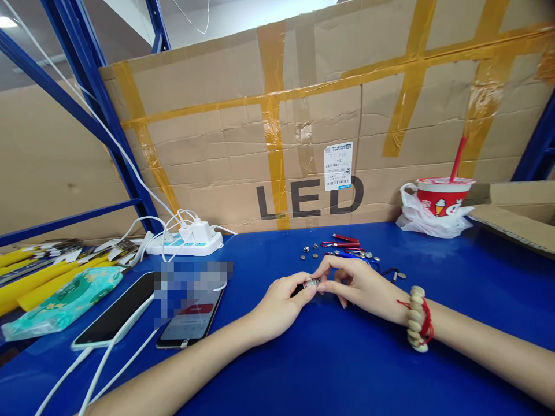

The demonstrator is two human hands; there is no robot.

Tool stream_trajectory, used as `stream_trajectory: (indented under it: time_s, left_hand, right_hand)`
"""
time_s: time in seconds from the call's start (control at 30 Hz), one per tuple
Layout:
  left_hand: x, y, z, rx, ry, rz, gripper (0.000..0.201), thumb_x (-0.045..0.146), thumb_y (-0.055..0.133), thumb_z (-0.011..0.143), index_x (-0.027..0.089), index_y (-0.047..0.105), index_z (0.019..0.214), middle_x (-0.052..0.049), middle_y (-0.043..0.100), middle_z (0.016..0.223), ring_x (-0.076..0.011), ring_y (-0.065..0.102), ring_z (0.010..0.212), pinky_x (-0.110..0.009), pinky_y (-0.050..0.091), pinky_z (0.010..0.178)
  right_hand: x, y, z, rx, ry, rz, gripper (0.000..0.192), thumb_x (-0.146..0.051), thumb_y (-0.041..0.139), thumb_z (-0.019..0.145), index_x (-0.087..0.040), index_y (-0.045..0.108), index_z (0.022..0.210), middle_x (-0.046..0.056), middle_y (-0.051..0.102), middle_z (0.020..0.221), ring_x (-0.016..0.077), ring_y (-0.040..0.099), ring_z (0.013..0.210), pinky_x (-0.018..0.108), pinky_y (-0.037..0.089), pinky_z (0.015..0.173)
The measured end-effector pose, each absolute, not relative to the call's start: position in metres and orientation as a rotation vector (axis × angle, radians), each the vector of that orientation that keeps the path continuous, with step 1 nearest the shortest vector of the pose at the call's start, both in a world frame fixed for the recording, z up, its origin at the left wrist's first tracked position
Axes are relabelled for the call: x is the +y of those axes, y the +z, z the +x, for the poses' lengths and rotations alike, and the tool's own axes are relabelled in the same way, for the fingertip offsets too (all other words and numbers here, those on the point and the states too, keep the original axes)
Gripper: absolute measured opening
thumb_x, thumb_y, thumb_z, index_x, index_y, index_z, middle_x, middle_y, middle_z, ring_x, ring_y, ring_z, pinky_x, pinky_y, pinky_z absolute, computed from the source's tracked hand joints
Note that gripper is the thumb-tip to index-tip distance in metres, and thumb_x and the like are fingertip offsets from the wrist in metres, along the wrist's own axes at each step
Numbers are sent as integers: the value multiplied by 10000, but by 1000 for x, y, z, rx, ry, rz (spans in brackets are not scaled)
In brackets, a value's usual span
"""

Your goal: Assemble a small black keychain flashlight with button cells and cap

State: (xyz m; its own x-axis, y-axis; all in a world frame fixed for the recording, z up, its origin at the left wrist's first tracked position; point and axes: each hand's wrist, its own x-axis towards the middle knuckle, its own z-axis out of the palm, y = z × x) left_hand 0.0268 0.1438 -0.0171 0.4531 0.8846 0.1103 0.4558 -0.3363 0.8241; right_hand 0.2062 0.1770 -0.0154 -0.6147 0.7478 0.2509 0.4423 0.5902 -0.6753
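My left hand (277,309) is closed round a small black tube (311,283) with pale print on its side, held just above the table. My right hand (362,284) comes in from the right, its thumb and index finger pinched at the tube's right end. Whether a separate small part sits between those fingertips is hidden. Just behind the hands lie red metal tubes (347,245) with a clip, a blue tube (362,257) partly covered by my right hand, and several small silver discs (368,255). A small dark clip (391,273) rests right of my right hand.
Left on the blue table (269,381) lie two phones (117,312) with white cables, a green tissue pack (65,300) and yellow packets (39,283). Behind stand a power strip (186,247), a large carton (217,167), a red cup (444,199) and an open box (515,202).
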Motion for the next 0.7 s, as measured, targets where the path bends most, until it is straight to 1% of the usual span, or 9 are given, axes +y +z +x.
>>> stream_trajectory:
  time_s: [0.07, 0.23, 0.5, 0.7]
  left_hand:
    - [144, -18, 27, 1121, 737, 1962, 298, 385, 365, 842, 142, 529, 895, -13, 535, 872, -104, 457, 803, -201, 353, 756]
    - [143, -17, 27, 1136, 730, 1959, 309, 398, 358, 842, 141, 526, 878, -9, 519, 842, -98, 440, 775, -200, 349, 736]
    - [145, -18, 26, 1131, 728, 1960, 303, 408, 363, 841, 152, 519, 889, 0, 513, 851, -97, 439, 790, -203, 340, 742]
    - [144, -19, 26, 1130, 722, 1971, 305, 410, 359, 843, 151, 517, 875, 2, 512, 840, -93, 436, 778, -201, 341, 737]
  right_hand:
    - [177, -15, 206, -2295, 786, -939, 308, -439, 489, 790, -146, 508, 884, -42, 521, 565, 33, 501, 450, 154, 378, 485]
    - [177, -16, 207, -2288, 814, -931, 325, -453, 489, 786, -149, 503, 899, -28, 548, 639, 30, 513, 457, 157, 402, 495]
    - [178, -17, 207, -2304, 771, -951, 320, -459, 483, 790, -163, 513, 906, -44, 525, 576, 30, 513, 456, 153, 399, 507]
    - [179, -17, 208, -2309, 769, -952, 323, -465, 486, 787, -170, 515, 912, -35, 558, 634, 27, 517, 461, 154, 405, 505]
